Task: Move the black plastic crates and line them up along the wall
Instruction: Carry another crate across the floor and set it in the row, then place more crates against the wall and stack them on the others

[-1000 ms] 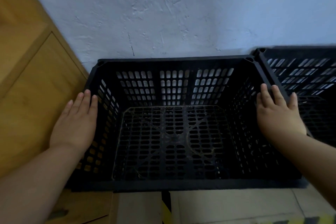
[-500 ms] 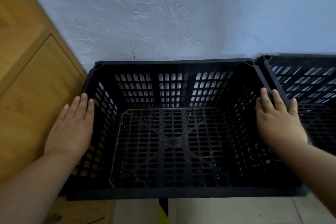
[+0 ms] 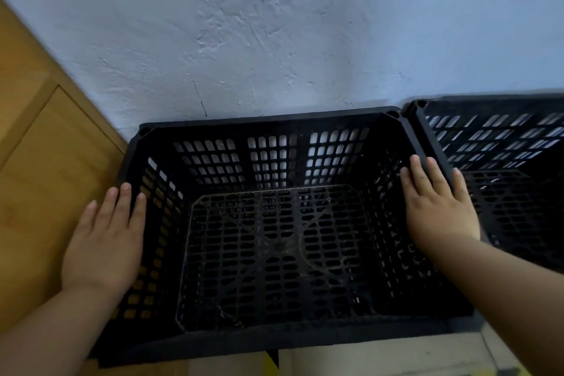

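Black crate: we find it near the wall, just beside the second crate.
Left hand: flat, fingers straight, on the left side.
Right hand: flat across the right rim; we judge both are squaring it.

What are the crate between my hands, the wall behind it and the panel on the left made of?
Crate: matte black moulded plastic, judging by its slotted lattice walls. Wall: rough painted plaster, with trowel marks. Panel: probably wood or veneer, faint grain showing.
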`<action>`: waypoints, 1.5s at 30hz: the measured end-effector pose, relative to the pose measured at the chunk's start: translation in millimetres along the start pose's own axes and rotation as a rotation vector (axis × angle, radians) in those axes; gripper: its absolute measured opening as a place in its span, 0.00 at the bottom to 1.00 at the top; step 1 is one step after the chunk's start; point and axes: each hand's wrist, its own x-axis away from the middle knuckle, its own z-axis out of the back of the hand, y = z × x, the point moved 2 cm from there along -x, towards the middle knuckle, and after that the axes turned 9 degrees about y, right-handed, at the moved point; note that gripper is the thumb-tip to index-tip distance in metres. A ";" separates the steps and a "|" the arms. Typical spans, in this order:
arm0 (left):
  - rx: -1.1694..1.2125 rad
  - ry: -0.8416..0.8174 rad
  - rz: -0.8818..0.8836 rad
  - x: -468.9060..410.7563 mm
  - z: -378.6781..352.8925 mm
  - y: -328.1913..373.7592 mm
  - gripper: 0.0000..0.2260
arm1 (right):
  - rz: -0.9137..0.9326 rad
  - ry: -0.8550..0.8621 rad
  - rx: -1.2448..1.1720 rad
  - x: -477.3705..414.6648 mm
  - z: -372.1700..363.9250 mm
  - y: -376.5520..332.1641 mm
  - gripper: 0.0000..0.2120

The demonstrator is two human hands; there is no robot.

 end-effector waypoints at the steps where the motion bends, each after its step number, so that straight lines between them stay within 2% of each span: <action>1: 0.033 0.009 -0.003 -1.5 4.7 4.4 0.36 | -0.006 0.000 -0.020 -0.1 4.1 1.1 0.30; 4: 0.084 0.044 -0.093 -15.2 28.8 22.2 0.35 | -0.016 0.036 -0.088 -3.7 24.0 10.4 0.30; 8: 0.242 0.065 -0.147 -54.9 83.8 63.6 0.40 | -0.135 0.112 -0.176 -15.3 53.5 51.6 0.29; 11: 0.317 0.199 -0.237 -85.3 135.7 113.3 0.41 | -0.212 0.127 -0.185 -23.8 59.5 102.3 0.29; 16: 0.474 0.409 -0.341 -108.5 213.2 218.5 0.36 | -0.307 0.145 -0.163 -32.7 40.2 197.9 0.30; 19: 0.510 0.382 -0.332 -114.4 244.0 281.9 0.34 | -0.337 0.144 -0.161 -41.7 17.8 257.9 0.31; 21: 0.557 0.434 -0.301 -115.5 257.5 322.4 0.35 | -0.331 0.132 -0.145 -47.8 -0.5 299.2 0.31; 24: 0.474 0.380 -0.313 -113.2 262.0 375.1 0.37 | -0.310 0.092 -0.113 -52.2 -31.1 358.9 0.31; 26: 0.428 0.272 -0.285 -111.3 261.2 403.2 0.39 | -0.302 0.032 -0.096 -53.5 -50.6 394.5 0.31; 31: 0.347 0.139 -0.232 -100.6 244.4 437.4 0.43 | -0.255 -0.120 -0.044 -59.3 -87.8 454.8 0.32; 34: 0.275 0.059 -0.159 -92.0 241.4 437.7 0.42 | -0.219 -0.189 -0.050 -64.2 -102.5 469.6 0.31; 38: 0.244 -0.016 -0.132 -87.8 239.9 437.5 0.34 | -0.158 -0.177 -0.052 -74.8 -117.8 473.6 0.30; 45: 0.273 0.041 -0.065 -89.9 231.3 446.0 0.33 | -0.090 -0.125 -0.023 -91.3 -129.0 475.5 0.29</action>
